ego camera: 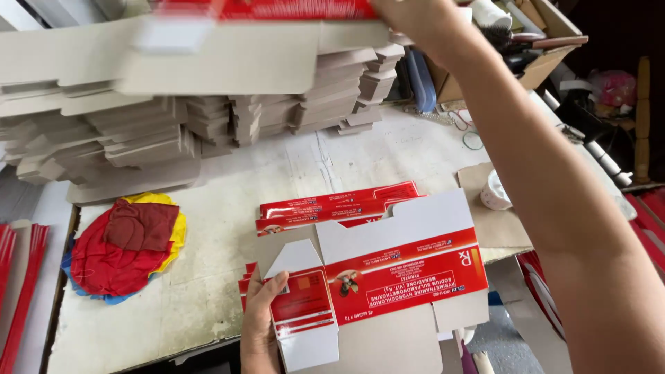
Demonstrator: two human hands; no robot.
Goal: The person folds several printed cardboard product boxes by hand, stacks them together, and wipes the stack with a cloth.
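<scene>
My left hand [260, 325] grips the left edge of a flat, unfolded red and white carton blank [388, 277] at the near edge of the table, thumb on its printed face. Under it lies a small pile of similar red blanks [332, 204]. My right arm reaches up and across to the far side; my right hand [409, 15] is at the top edge of the view, holding a blurred flat carton blank [208, 52], grey side down. Its fingers are cut off by the frame.
Tall stacks of grey carton blanks [138, 131] line the far side of the worn white table [208, 228]. A pile of red, yellow and blue cloths [125, 246] lies at left. A small white tub [495, 190] sits right; a cluttered cardboard box [526, 41] stands behind.
</scene>
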